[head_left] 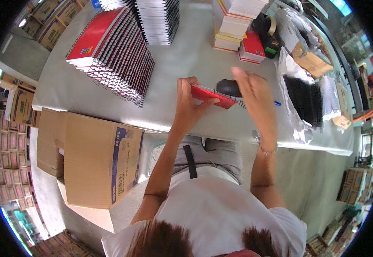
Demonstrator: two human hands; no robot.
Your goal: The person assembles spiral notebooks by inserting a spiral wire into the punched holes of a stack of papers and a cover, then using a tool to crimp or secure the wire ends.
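Observation:
My left hand point(187, 100) grips a small red-covered notebook point(214, 97) by its left part, thumb across the cover. The notebook is tilted, and a dark spiral coil point(240, 103) runs along its edge and sticks out past its right end. My right hand point(257, 92) is raised by the coil's protruding end, fingers stretched out and partly smeared by motion; whether the palm touches the coil, I cannot tell. Behind the notebook lies a black rounded object point(228, 88), partly hidden by my right hand. A blue pen tip point(277, 103) shows just right of that hand.
Tall stacks of red spiral notebooks point(122, 55) and white spiral-bound ones point(158, 21) stand at the back left. Unbound book stacks point(233, 25), a red block point(252, 46) and a tape dispenser point(270, 38) are at the back right. Black coils point(302, 100) lie right; a carton point(92, 158) stands left.

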